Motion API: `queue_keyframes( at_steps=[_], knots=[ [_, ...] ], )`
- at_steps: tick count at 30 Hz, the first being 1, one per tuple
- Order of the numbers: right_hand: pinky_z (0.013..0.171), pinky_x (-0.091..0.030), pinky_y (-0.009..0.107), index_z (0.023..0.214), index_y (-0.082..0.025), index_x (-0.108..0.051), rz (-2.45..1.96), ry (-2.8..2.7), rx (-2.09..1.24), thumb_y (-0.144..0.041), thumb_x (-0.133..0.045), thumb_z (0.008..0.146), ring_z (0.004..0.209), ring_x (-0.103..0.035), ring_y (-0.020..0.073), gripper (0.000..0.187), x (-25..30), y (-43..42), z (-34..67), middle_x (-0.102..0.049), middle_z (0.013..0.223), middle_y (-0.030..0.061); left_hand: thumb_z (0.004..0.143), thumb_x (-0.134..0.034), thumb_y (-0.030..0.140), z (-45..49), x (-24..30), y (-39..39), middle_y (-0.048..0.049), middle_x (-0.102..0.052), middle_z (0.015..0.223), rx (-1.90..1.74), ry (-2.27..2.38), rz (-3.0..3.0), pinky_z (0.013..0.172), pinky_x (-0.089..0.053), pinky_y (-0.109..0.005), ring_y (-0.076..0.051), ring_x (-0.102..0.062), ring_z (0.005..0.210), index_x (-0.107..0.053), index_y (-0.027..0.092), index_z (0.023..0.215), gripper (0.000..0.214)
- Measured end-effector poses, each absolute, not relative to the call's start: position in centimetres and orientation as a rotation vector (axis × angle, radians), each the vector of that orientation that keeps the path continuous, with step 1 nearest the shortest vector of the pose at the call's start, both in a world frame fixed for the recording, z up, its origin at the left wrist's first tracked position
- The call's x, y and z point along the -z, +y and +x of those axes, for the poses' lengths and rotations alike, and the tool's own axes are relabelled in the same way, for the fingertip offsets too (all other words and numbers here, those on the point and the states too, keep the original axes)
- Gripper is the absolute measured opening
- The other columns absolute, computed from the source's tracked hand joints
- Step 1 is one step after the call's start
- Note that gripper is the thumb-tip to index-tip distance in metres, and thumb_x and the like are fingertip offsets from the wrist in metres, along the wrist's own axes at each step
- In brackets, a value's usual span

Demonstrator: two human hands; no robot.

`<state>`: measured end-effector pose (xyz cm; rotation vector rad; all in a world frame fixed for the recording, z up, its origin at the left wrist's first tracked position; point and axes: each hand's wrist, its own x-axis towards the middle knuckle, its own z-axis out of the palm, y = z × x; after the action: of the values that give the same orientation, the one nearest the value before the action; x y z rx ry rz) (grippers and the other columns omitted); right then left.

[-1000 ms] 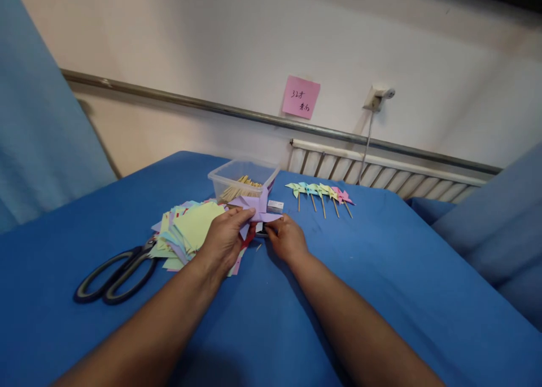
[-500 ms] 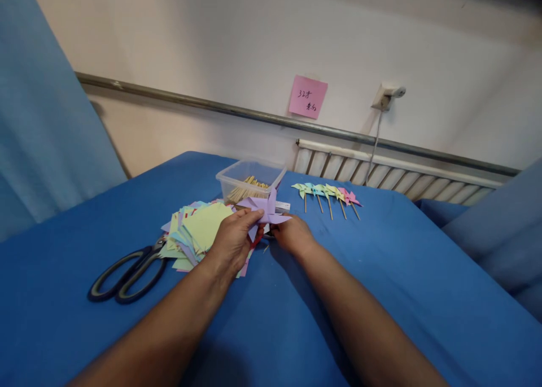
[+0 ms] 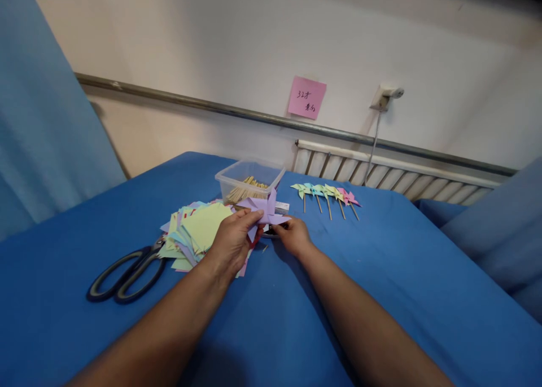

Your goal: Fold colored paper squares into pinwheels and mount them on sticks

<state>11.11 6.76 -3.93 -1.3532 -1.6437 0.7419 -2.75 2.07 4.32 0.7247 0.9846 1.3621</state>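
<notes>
My left hand [image 3: 234, 232] pinches a purple paper pinwheel [image 3: 266, 209] near its centre, with its folded blades spread out. Just to the right, my right hand [image 3: 295, 236] has its fingertips drawn together at a small round dish [image 3: 271, 235]. Dark bits show in that dish, too small to name. The purple blades partly hide the dish, and whatever is between my right fingertips cannot be made out. Beside my left hand lies a pile of coloured paper sheets [image 3: 205, 226], with a yellow-green one on top.
Large scissors [image 3: 129, 274] lie left of the papers, their blades under the pile. Behind my hands stands a clear plastic box [image 3: 275, 178] of wooden sticks [image 3: 245, 190]. Several finished pinwheels [image 3: 324, 192] rest in a row at the back right. A blue cloth [image 3: 381, 274] covers the table.
My right hand has drawn slightly to the right and its fingers have come more into view at the dish. The left hand and the purple pinwheel have stayed nearly still.
</notes>
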Motion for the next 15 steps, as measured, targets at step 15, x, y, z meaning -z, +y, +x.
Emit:
queue_keyframes(
  at_steps=[15],
  knots=[
    [0.050,-0.033,0.020,0.057,-0.019,-0.065,-1.453,-1.818,-0.866,-0.012,-0.058,0.066,0.048,-0.047,0.0095,0.014,3.9,0.3,17.2,-0.061,0.054,-0.0030,0.063,-0.075,0.025,-1.7,-2.8,1.9,0.0007,-0.060,0.058,-1.238,0.990,0.879,0.049,-0.039,-0.020,-0.009,-0.051,0.050,-0.062,0.013,0.064,0.018]
  ],
)
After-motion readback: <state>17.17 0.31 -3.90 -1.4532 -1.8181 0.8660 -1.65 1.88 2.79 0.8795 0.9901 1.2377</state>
